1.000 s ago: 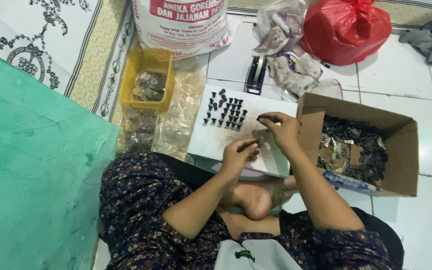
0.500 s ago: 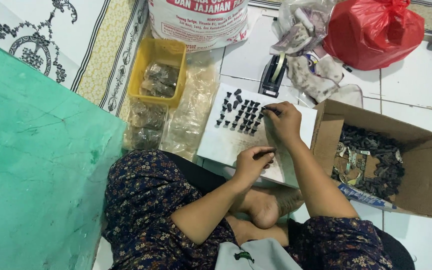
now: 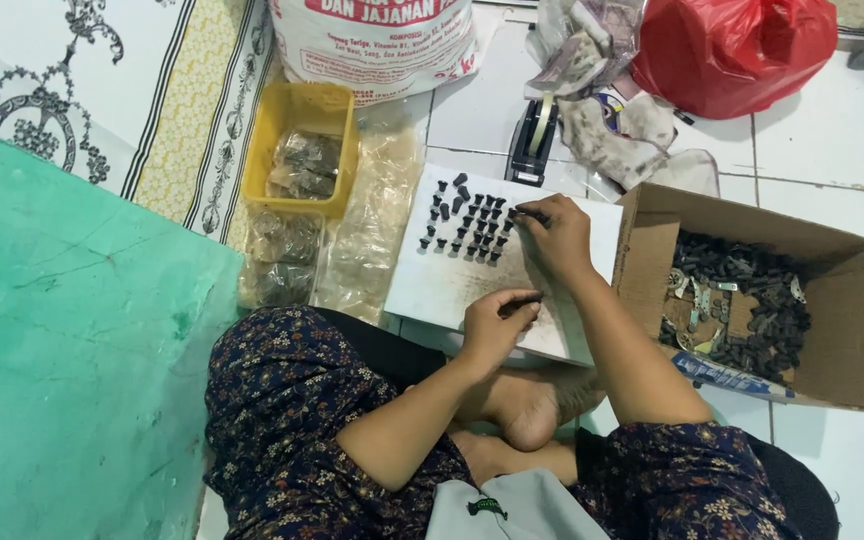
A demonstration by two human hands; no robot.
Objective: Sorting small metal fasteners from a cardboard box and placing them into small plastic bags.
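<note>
A white board (image 3: 452,285) lies on the tiled floor in front of my crossed legs. Several small dark screws (image 3: 464,220) stand in rows on its far left part. My right hand (image 3: 555,237) reaches over the board and pinches a dark screw at the right end of the rows. My left hand (image 3: 497,320) rests at the board's near edge, its fingers closed on a small dark piece.
An open cardboard box (image 3: 832,300) of dark metal parts sits to the right. A yellow tray (image 3: 302,105) and clear bags of parts (image 3: 282,250) lie left of the board. A tape dispenser (image 3: 532,140), a red plastic bag (image 3: 732,50), a printed sack (image 3: 382,45) and a green surface (image 3: 62,360) surround them.
My right hand has moved from the board's near right part up to the rows of screws. My left hand has stayed near the front edge. The camera has shifted.
</note>
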